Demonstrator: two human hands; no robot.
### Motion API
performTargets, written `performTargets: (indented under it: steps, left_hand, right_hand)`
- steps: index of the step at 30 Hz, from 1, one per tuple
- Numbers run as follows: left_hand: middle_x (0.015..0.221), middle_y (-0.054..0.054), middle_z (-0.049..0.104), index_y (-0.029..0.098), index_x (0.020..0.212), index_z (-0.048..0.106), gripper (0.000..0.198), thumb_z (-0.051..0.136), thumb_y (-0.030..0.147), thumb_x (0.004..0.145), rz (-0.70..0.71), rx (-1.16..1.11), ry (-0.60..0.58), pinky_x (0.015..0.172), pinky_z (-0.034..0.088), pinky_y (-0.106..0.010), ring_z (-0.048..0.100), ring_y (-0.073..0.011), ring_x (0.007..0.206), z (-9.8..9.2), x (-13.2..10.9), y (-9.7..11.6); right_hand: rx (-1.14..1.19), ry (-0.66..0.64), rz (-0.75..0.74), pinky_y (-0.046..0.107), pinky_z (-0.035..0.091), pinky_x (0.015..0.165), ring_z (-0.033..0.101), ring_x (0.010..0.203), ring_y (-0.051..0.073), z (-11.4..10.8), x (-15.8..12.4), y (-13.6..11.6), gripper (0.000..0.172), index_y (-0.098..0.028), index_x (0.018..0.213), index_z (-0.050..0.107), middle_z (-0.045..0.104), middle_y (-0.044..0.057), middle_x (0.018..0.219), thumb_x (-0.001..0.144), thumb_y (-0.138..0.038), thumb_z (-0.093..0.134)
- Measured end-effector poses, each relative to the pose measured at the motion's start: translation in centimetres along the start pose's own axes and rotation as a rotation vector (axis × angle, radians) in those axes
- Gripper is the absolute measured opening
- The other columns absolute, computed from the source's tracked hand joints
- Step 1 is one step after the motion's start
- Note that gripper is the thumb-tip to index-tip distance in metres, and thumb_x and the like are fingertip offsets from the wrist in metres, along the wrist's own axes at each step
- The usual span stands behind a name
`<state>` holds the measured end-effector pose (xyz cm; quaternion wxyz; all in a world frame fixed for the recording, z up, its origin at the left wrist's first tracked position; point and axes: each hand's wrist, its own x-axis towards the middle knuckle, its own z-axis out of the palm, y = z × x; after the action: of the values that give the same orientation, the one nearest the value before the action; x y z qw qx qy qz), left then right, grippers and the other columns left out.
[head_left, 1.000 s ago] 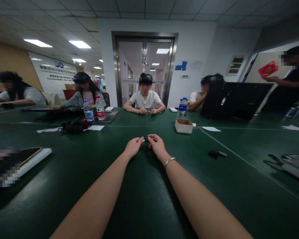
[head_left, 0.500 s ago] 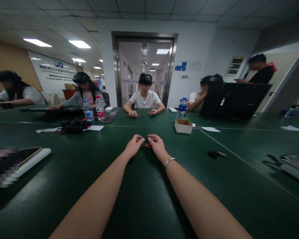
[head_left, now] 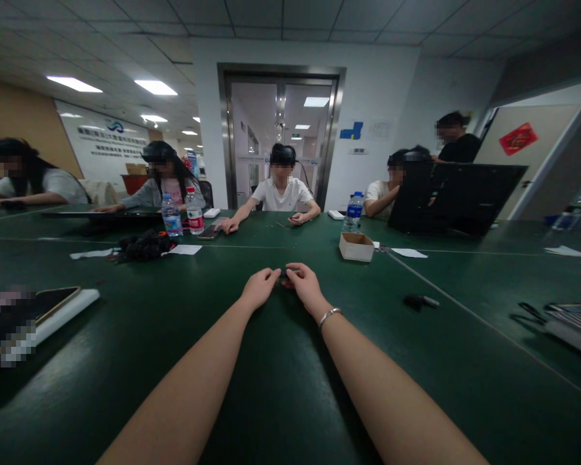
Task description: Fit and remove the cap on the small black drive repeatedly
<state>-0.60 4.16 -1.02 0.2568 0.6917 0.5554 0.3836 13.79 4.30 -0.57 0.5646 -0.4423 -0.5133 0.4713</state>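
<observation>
Both my arms stretch forward over a dark green table (head_left: 281, 387). My left hand (head_left: 259, 287) and my right hand (head_left: 304, 285) meet at the table's middle, fingertips pinched together on a small dark object (head_left: 283, 274) between them. The object is mostly hidden by the fingers, and I cannot make out what it is. A silver bracelet (head_left: 330, 314) sits on my right wrist.
A small cardboard box (head_left: 357, 246) stands beyond my hands at right. A dark small tool (head_left: 419, 301) lies to the right. Water bottles (head_left: 172, 216), a black heap (head_left: 144, 245) and papers lie at left. Several people sit around the table; a laptop (head_left: 452, 197) stands at right.
My hands stay together on the small object, shifted only slightly. The person opposite has reached an arm out to the left. A standing person at right has walked leftward behind the laptop.
</observation>
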Motion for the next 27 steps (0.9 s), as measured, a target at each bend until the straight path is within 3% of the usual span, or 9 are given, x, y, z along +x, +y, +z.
performTargets:
  steps: [5, 11, 16, 22, 27]
  left_hand:
    - [0.082, -0.001, 0.066, 0.021, 0.087, 0.058, 0.042, 0.043, 0.059, 0.08, 0.002, -0.066, 0.023, 0.067, 0.041, -0.026, 0.059, -0.0158, 0.074, 0.1, 0.16, -0.2]
    - [0.079, -0.002, 0.065, 0.02, 0.079, 0.058, 0.046, 0.035, 0.059, 0.083, -0.025, -0.042, 0.006, 0.067, 0.042, -0.027, 0.058, -0.0159, 0.071, 0.04, 0.11, -0.13]
    - [0.082, -0.001, 0.065, 0.021, 0.091, 0.058, 0.034, 0.047, 0.051, 0.08, 0.006, -0.097, 0.011, 0.067, 0.042, -0.025, 0.059, -0.0153, 0.074, 0.09, 0.15, -0.34]
    - [0.08, -0.003, 0.066, 0.02, 0.079, 0.06, 0.045, 0.037, 0.058, 0.083, -0.025, -0.038, -0.009, 0.067, 0.042, -0.027, 0.058, -0.0157, 0.071, 0.11, 0.33, -0.46]
    - [0.082, -0.001, 0.065, 0.021, 0.09, 0.059, 0.035, 0.047, 0.053, 0.08, 0.004, -0.077, 0.027, 0.066, 0.042, -0.026, 0.059, -0.0157, 0.074, 0.25, 0.25, -0.49]
  right_hand:
    - [0.004, -0.007, -0.001, 0.023, 0.051, 0.055, 0.062, 0.054, 0.01, -0.04, 0.09, 0.17, 0.015, -0.017, 0.092, 0.059, 0.061, -0.002, 0.068, 0.078, -0.018, 0.058]
    - [0.0, -0.012, -0.003, 0.024, 0.051, 0.056, 0.063, 0.055, 0.01, -0.09, 0.13, 0.25, 0.016, -0.018, 0.093, 0.059, 0.062, -0.002, 0.07, 0.077, -0.02, 0.06]
    - [-0.007, -0.015, -0.006, 0.023, 0.051, 0.056, 0.062, 0.055, 0.01, -0.1, 0.15, 0.29, 0.016, -0.017, 0.093, 0.059, 0.061, -0.002, 0.068, 0.077, -0.02, 0.06]
    - [-0.014, -0.021, -0.006, 0.023, 0.051, 0.056, 0.063, 0.057, 0.01, -0.16, 0.09, 0.25, 0.017, -0.018, 0.094, 0.059, 0.062, -0.001, 0.069, 0.077, -0.021, 0.06]
    - [-0.008, -0.016, -0.001, 0.023, 0.05, 0.055, 0.063, 0.056, 0.01, -0.16, -0.01, 0.03, 0.016, -0.018, 0.093, 0.059, 0.061, -0.002, 0.068, 0.077, -0.021, 0.06]
